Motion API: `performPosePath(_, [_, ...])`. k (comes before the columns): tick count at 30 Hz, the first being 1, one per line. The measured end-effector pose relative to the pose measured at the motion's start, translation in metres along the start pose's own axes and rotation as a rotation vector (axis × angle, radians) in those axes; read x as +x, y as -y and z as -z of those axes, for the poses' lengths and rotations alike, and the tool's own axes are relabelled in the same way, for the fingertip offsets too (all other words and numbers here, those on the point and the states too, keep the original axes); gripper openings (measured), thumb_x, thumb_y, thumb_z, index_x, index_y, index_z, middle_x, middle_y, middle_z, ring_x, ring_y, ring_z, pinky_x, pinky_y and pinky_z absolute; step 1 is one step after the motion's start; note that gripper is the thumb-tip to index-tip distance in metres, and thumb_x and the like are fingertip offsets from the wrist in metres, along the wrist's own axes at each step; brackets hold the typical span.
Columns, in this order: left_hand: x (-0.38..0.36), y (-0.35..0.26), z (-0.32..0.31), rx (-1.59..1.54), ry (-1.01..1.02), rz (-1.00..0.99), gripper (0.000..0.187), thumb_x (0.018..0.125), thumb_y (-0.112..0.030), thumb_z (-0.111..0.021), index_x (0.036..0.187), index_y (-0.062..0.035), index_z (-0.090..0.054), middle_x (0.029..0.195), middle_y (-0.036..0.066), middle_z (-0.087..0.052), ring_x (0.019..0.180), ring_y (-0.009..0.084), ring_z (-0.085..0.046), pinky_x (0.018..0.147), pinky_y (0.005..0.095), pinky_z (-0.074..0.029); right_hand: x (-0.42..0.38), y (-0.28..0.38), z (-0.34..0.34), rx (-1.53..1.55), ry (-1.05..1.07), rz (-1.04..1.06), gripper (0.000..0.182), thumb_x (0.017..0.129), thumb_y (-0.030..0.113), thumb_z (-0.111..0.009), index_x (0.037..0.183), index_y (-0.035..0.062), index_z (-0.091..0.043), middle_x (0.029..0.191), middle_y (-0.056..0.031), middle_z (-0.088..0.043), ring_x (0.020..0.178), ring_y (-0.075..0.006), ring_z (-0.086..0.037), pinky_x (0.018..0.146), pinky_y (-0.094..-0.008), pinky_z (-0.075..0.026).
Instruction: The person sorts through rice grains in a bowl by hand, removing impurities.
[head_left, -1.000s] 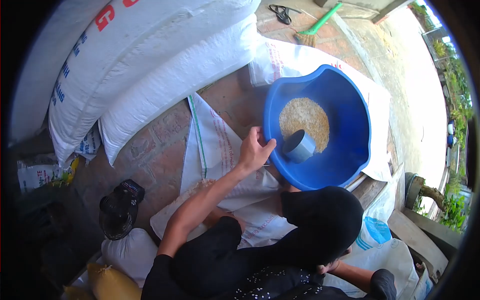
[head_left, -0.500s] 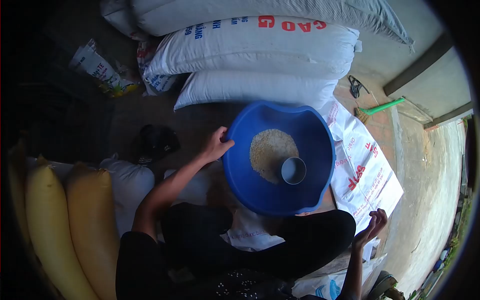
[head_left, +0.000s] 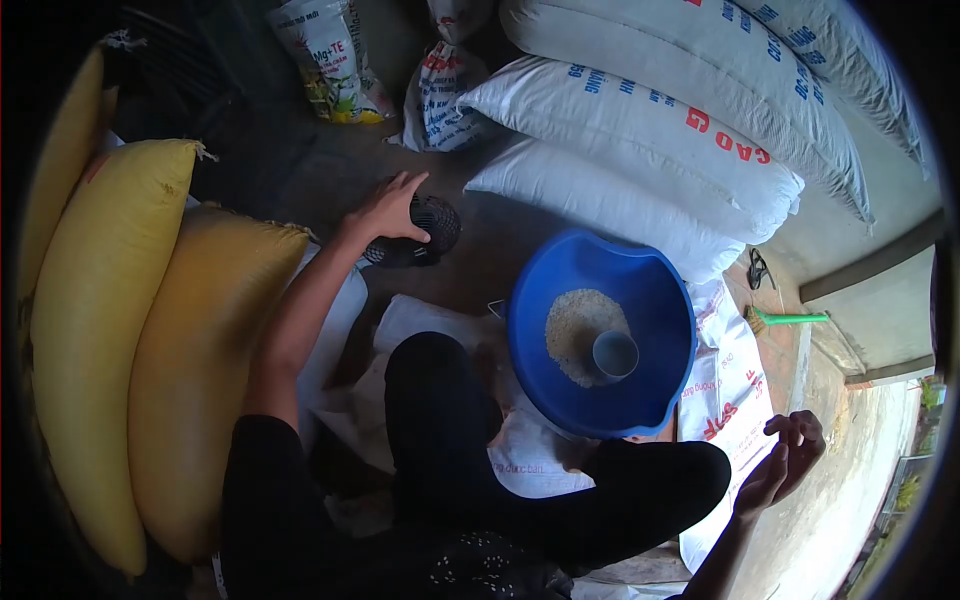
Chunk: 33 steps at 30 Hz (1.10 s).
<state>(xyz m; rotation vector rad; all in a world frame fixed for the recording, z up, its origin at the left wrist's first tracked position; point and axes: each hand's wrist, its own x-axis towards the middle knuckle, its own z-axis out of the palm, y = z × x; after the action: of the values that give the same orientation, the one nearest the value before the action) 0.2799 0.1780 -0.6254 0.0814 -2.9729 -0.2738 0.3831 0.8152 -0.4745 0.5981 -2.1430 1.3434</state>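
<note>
Looking from the largest things down, we have stacked white sacks (head_left: 640, 150) beyond the blue basin (head_left: 660, 300) and plump yellow sacks (head_left: 215, 380) well off to its left. The basin has just lost its hold: half a second ago our left hand (head_left: 387, 212) was on its rim, and now neither hand touches it, so we judge that handling of the pale grain (head_left: 572, 330) is paused. That grain lies heaped on the basin's floor. Left of the basin, near but apart from it, sits a black mesh cap (head_left: 440, 220) — the thing nearest our left hand. It lies partly beneath that grip, showing between thumb and fingers; these are spread wide, and we cannot tell whether they touch it. Our right hand (head_left: 790, 460), to the right of the basin, is loosely curled — nothing shows in it. Smallest, a grey cup (head_left: 616, 354) rests inside the basin, at the grain's edge.
</note>
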Motion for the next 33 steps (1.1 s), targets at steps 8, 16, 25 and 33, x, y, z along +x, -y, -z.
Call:
performPosePath(8, [0.05,0.047,-0.003,-0.229,0.171,0.054,0.054,0.059,-0.032,-0.094,0.097,-0.0002,-0.072,0.088,0.016,-0.074,0.086,0.0334,-0.072,0.083,0.0412,-0.055,0.055,0.014,-0.073,0.201,0.405,-0.186,0.047,0.092,0.026,-0.066,0.128,-0.0019,-0.051,0.123,-0.0168,-0.054,0.089,-0.022,-0.062,0.082,-0.0355,-0.049])
performPosePath(16, [0.112,0.054,0.007,-0.245,0.336,-0.014,0.052,0.062,-0.027,-0.094,0.1,0.0004,-0.072,0.093,0.013,-0.076,0.085,0.0256,-0.072,0.08,0.037,-0.055,0.018,-0.04,-0.023,0.169,0.377,-0.599,0.048,0.097,0.024,-0.064,0.134,-0.0021,-0.049,0.117,-0.014,-0.059,0.086,-0.0147,-0.06,0.081,-0.0292,-0.048])
performPosePath(25, [0.11,0.034,-0.018,-0.249,0.367,-0.059,0.074,0.062,-0.024,-0.094,0.126,0.0,-0.065,0.117,0.016,-0.072,0.109,0.028,-0.069,0.097,0.0375,-0.052,0.022,-0.025,-0.032,0.007,0.523,-0.44,0.047,0.092,0.015,-0.066,0.132,-0.0038,-0.053,0.115,-0.0152,-0.061,0.082,-0.0156,-0.06,0.079,-0.0324,-0.049])
performPosePath(33, [0.021,-0.037,-0.005,-0.176,-0.205,-0.151,0.078,0.084,-0.028,-0.082,0.148,-0.003,-0.046,0.145,0.02,-0.053,0.135,0.0344,-0.052,0.111,0.0411,-0.043,0.019,-0.01,-0.027,-0.068,0.651,-0.293,0.043,0.089,0.013,-0.07,0.127,-0.0019,-0.059,0.112,-0.0167,-0.065,0.081,-0.0196,-0.065,0.077,-0.0348,-0.051])
